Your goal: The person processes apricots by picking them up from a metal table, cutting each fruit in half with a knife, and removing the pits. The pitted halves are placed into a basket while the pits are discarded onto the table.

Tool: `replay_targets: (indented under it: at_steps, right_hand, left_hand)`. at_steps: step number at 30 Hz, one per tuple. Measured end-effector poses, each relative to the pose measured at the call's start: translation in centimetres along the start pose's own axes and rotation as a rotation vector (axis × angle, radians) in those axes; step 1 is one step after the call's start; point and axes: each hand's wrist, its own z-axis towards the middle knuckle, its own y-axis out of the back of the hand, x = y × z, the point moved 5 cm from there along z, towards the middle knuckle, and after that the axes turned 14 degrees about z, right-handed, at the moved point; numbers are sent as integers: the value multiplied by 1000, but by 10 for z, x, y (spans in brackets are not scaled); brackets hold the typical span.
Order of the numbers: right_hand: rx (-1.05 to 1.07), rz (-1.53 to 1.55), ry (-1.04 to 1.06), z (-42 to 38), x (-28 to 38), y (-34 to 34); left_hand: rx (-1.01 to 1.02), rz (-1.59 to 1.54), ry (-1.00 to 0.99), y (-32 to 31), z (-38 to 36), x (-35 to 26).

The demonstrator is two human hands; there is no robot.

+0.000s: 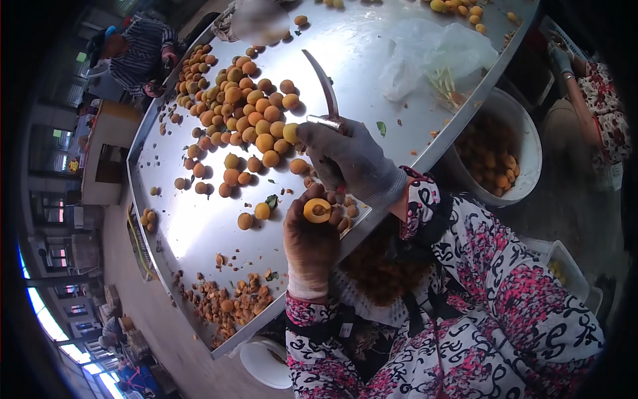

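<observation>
My left hand [310, 245], in a stained glove, is closed around a halved apricot [317, 211]. The cut face looks up, with the brown pit in its middle. Just above it, my right hand [352, 163] wears a grey knit glove and grips a knife [327, 85]. The knife's curved blade points away from me over the metal table [193, 236]. A large spread of whole apricots [249, 116] lies beyond my hands. Several small brown pits [345, 213] lie beside my left hand, near the table edge; my fingers partly hide them.
A heap of brownish scraps [229, 302] lies at the table's lower corner. A clear plastic bag [432, 56] rests on the far right. A white bucket [528, 159] of apricots stands beside the table, a crate [392, 309] below it. Co-workers [139, 56] are around the table.
</observation>
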Motion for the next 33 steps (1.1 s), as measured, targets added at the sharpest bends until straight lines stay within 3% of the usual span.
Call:
replay_targets:
  at_steps: [8, 10, 11, 13, 14, 16, 17, 19, 20, 22, 23, 24, 26, 27, 31, 33]
  right_hand:
    - [-1, 20, 55, 2, -12, -8]
    - [90, -82, 133, 0, -12, -13]
    - [124, -90, 112, -2, -12, -16]
    - [152, -76, 226, 0, -18, -21]
    - [177, -60, 342, -1, -17, -23]
    - [276, -179, 372, -11, -18, -25]
    - [373, -297, 401, -15, -18, -30]
    - [389, -297, 387, -16, -20, -30]
    - [406, -298, 372, -15, -21, -31]
    - [81, -77, 388, 2, -21, -23]
    - [34, 36, 196, 4, -22, -11]
    - [-13, 148, 4, 3, -23, -1]
    - [-65, 198, -26, 10, -28, 9]
    - [-63, 312, -52, 13, -31, 14]
    - [-91, 480, -131, 15, -34, 17]
    - [-111, 511, -152, 15, -35, 16]
  left_hand:
    - [-69, -13, 36, 12, 7, 11]
    - [137, -165, 70, 7, 9, 13]
    - [137, -166, 69, 5, 8, 13]
    - [-223, 19, 105, 12, 5, 14]
    - [-223, 19, 104, 10, 4, 20]
    - [-199, 863, -431, -6, -2, 4]
    - [-200, 862, -431, -6, -1, 4]
    - [-163, 568, -357, -7, 1, 3]
    - [-166, 567, -358, -12, -1, -2]
    - [-424, 283, 119, -4, -9, 5]
    - [-226, 211, 94, 9, -2, 8]
    - [-226, 212, 94, 13, -3, 9]
    - [-222, 91, 125, 0, -5, 6]
    - [-449, 117, 73, -10, -6, 8]
    - [-470, 147, 87, -11, -11, 6]
    - [-299, 49, 124, -11, -9, 9]
